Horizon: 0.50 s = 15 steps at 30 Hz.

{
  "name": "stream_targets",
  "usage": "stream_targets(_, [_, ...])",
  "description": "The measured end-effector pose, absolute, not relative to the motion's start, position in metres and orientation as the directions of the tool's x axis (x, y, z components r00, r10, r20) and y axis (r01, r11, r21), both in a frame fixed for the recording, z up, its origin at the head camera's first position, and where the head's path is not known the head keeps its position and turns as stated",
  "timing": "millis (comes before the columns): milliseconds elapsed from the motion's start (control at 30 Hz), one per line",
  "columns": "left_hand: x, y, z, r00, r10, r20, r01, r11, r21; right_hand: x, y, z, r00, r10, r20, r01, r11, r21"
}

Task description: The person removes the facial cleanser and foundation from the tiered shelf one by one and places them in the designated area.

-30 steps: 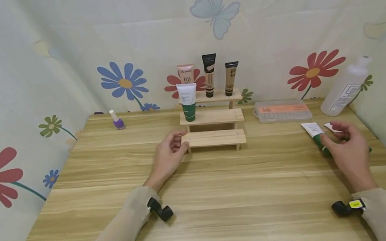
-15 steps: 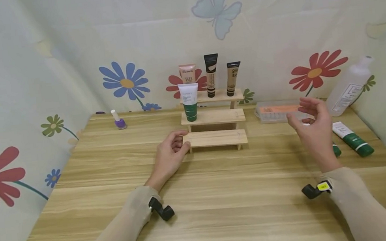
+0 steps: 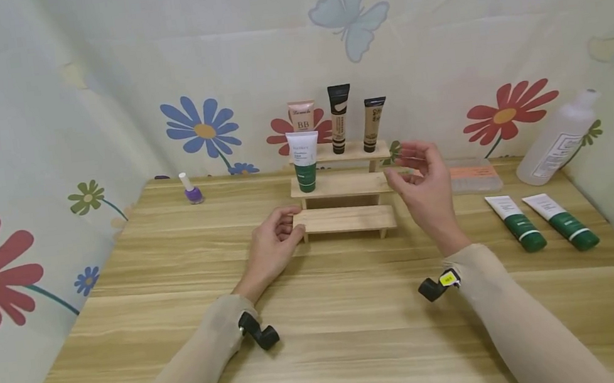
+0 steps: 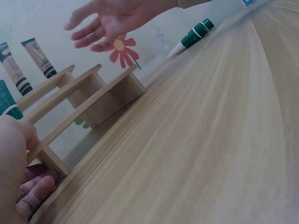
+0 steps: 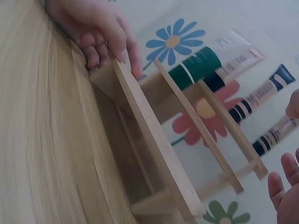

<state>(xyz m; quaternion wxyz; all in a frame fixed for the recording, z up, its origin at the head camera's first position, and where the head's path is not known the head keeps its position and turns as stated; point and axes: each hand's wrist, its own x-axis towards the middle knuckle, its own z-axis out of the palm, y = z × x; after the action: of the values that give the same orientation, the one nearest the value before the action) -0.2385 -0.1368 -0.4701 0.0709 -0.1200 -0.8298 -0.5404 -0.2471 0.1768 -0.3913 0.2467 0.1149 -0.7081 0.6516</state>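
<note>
A three-step wooden stand (image 3: 344,219) stands on the table. My left hand (image 3: 273,243) pinches the left end of its lowest step, thumb on top, as the left wrist view also shows. To the right of the stand, my right hand (image 3: 426,187) hovers close to the middle step with relaxed, spread fingers and holds nothing. On the middle step a white and green tube (image 3: 304,161) stands upright at the left. The top step bears a pink BB tube (image 3: 302,115), a tall black-capped tube (image 3: 340,118) and a shorter beige tube (image 3: 374,124).
Two white and green tubes, one nearer (image 3: 516,223) and one farther right (image 3: 562,221), lie on the table. Behind them are a clear plastic case (image 3: 474,175), partly hidden by my right hand, and a translucent bottle (image 3: 557,141). Purple nail polish (image 3: 191,189) stands at the back left.
My right hand has moved left from the two lying tubes, past the plastic case, to the stand's right side, carrying nothing. The left hand stays on the lowest step.
</note>
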Motion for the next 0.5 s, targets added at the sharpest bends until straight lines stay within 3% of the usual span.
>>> stream_targets(500, [-0.239, -0.137, -0.470, -0.961, 0.124, 0.246, 0.275, 0.387, 0.880, -0.265, 0.110, -0.383, -0.870, 0.023, 0.493, -0.489, 0.091, -0.867])
